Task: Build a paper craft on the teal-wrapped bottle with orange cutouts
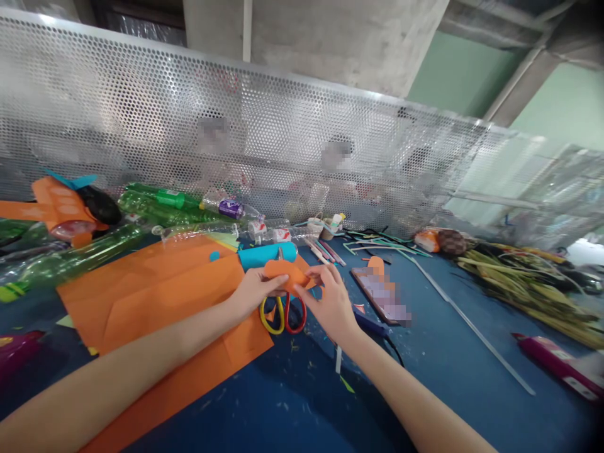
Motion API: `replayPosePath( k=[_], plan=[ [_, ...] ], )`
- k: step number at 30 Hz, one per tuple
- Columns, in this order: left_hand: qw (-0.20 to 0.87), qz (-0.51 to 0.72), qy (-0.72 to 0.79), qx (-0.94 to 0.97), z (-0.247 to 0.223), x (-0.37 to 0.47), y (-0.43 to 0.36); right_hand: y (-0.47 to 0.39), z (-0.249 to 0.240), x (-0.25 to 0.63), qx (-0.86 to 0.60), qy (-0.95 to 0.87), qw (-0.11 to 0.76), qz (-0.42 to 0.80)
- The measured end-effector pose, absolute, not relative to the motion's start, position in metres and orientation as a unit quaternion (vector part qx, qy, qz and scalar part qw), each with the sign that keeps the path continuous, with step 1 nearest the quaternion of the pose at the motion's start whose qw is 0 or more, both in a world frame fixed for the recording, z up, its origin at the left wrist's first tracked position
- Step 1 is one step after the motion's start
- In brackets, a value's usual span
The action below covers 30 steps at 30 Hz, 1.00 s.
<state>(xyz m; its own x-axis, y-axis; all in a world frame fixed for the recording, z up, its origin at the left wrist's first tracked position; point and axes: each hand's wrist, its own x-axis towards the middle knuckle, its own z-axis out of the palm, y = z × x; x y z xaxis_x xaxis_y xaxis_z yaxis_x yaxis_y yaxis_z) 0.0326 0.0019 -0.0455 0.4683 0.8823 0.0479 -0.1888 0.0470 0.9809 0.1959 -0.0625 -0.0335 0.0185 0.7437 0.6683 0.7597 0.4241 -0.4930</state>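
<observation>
Both my hands hold one small piece of orange paper [285, 272] above the middle of the table. My left hand [257, 286] has its thumb on top of the piece at its left side. My right hand [333, 302] pinches the right end between thumb and fingers. Just beneath lie scissors [296, 314] with one yellow and one red handle loop. A blue paper-covered cylinder [268, 255] rests directly behind the piece. Large sheets of orange paper [174, 302] spread under and beside my left arm.
Green and clear plastic bottles [184, 204] lie along the perforated metal screen [283, 126]. A phone [380, 296] is right of my hands, near a blue tool [370, 323] with a black cord. Dried stalks [523, 289] and a magenta bottle [557, 365] lie far right.
</observation>
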Motion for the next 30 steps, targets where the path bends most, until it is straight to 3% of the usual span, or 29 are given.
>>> replayPosePath(
  k=[10, 21, 27, 30],
  plan=[
    [0.696, 0.448, 0.262, 0.496, -0.039, 0.036, -0.012, -0.067, -0.034, 0.188, -0.529, -0.716, 0.455, 0.024],
    [0.663, 0.426, 0.300, 0.538, -0.042, 0.028, 0.009, -0.044, -0.046, 0.205, -0.512, -0.531, 0.627, 0.248],
    [0.695, 0.382, 0.234, 0.562, -0.031, 0.026, 0.011, -0.046, -0.043, 0.204, -0.509, -0.577, 0.576, 0.277],
    [0.659, 0.359, 0.224, 0.621, -0.028, 0.024, 0.009, -0.050, -0.042, 0.200, -0.519, -0.583, 0.548, 0.301]
  ],
)
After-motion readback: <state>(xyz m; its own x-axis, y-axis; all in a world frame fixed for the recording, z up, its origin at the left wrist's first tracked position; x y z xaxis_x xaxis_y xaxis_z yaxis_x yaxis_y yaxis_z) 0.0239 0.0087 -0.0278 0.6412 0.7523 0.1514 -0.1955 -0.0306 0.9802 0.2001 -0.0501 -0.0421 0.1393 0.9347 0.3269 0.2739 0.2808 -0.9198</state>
